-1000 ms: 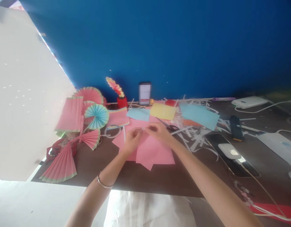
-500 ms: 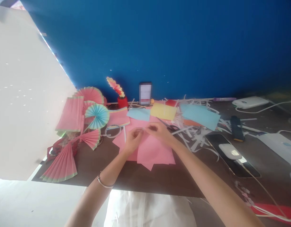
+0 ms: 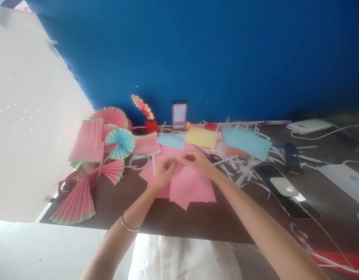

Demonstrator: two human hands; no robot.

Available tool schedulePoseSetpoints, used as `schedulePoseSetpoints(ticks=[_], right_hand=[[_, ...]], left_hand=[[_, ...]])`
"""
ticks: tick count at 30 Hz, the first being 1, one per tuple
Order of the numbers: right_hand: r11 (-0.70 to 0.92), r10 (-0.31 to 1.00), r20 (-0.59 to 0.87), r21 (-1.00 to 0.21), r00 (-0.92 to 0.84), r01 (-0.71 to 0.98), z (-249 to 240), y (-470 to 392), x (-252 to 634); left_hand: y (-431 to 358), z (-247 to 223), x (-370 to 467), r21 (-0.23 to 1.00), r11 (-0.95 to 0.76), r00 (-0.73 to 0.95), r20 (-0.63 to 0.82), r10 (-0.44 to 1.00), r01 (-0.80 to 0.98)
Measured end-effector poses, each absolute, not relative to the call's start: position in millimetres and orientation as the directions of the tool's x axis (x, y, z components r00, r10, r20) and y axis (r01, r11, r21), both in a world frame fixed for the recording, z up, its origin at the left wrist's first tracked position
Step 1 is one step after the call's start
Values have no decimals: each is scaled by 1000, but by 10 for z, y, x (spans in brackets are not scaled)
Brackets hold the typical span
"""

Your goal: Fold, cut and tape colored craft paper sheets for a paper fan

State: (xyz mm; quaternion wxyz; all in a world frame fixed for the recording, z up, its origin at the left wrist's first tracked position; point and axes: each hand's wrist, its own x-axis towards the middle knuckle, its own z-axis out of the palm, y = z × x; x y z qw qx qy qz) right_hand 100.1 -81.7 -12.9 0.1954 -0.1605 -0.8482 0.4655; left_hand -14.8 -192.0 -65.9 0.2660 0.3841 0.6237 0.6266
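Observation:
Above a stack of pink paper sheets (image 3: 191, 188), my left hand (image 3: 164, 171) and my right hand (image 3: 198, 162) meet with fingertips almost touching. Both are closed in a pinch. Whatever is between the fingertips is too small and blurred to name; a pale speck shows there. Partly covered by my right hand, a pair of scissors (image 3: 213, 157) lies just beyond it. A white paper strip (image 3: 153, 165) rests on the pink sheets left of my left hand, and a roll of clear tape (image 3: 139, 161) lies further left.
Folded paper fans (image 3: 77, 200) and a blue rosette (image 3: 120, 143) crowd the left side. Behind my hands lie blue (image 3: 171, 140) and yellow (image 3: 201, 137) sheets; a phone (image 3: 179, 115) leans on the blue wall. White paper scraps (image 3: 246, 171) and another phone (image 3: 305, 208) are at right.

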Motion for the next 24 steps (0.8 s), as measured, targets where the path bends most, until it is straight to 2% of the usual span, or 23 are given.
schedulePoseSetpoints(ticks=[14, 24], right_hand=[[426, 481, 151, -901, -864, 80, -156, -800, 1010], [460, 501, 162, -882, -850, 103, -134, -839, 979]], left_hand=[[-1905, -691, -164, 988, -76, -579, 138, 803, 131], [-1908, -693, -155, 989, -83, -565, 137, 814, 121]])
